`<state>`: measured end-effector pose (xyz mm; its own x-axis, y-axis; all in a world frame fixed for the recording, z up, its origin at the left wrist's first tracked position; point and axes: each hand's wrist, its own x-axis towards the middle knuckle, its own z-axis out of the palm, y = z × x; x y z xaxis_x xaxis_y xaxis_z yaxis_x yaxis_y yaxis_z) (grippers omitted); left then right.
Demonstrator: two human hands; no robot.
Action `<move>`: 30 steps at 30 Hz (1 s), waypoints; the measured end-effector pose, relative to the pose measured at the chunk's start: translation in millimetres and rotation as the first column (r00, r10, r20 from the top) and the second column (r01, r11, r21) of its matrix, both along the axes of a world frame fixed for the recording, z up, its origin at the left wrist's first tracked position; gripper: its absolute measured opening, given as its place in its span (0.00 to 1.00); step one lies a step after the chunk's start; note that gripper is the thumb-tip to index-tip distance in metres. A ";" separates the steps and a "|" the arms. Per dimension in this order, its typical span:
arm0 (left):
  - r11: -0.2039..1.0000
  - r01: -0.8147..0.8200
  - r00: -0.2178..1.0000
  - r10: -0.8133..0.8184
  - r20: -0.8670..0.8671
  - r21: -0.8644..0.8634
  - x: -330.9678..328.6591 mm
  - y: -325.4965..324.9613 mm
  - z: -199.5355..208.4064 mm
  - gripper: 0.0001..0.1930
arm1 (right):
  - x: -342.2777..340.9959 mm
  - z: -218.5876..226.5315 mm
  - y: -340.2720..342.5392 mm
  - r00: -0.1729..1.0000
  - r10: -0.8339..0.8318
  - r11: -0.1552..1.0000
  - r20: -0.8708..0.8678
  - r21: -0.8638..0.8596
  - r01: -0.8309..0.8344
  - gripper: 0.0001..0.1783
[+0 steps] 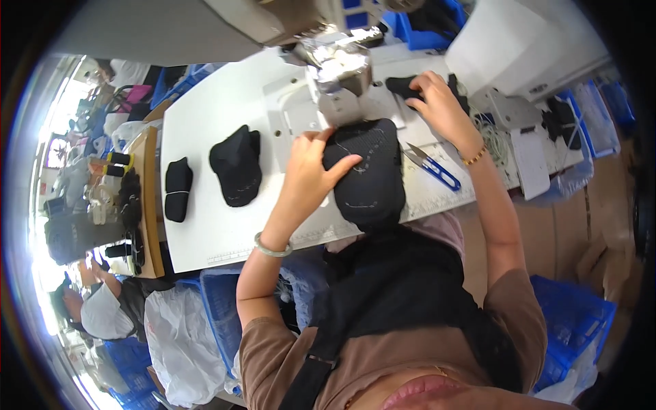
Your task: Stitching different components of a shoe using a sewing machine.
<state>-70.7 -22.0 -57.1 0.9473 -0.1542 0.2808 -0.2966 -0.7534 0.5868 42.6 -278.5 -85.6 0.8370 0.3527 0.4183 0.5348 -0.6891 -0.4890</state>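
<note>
Broadly, the white worktable [225, 225] carries everything, with the sewing machine [342, 68] standing at its far edge so that cloth can be slid flat beneath its head. Next in size is the dark fabric piece [369, 174], marked with pale stitch lines; it lies on the table just in front of the machine and hangs over the near edge toward the person's lap, where the rest of the black cloth gathers. The left hand [311, 174] presses on its left edge, fingers closed around the fabric, seemingly to keep it square to the needle. The right hand [437, 102] reaches further back and curls over a small black piece [403, 85] beside the machine; whether it actually pinches it I cannot tell. Two black cap parts [236, 164] wait to the left, out of the way. Blue-handled snips [430, 166] lie just right of the fabric, within easy reach.
</note>
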 end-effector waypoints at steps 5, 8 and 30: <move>1.000 -0.004 0.994 0.006 0.106 -0.022 -0.4 -8.7 -1.8 0.30 | -5.7 0.0 1.9 0.994 -0.067 0.998 0.086 0.000 0.067 0.07; 0.998 -0.034 0.974 0.024 0.226 0.043 -5.3 -17.3 2.9 0.27 | -8.8 -0.2 6.9 0.978 -0.115 0.990 0.177 -0.066 0.128 0.06; 0.998 -0.003 0.889 0.029 0.457 -0.059 -5.0 -26.5 -11.3 0.20 | -131.4 20.7 77.6 0.948 0.092 0.991 0.303 0.062 -0.116 0.09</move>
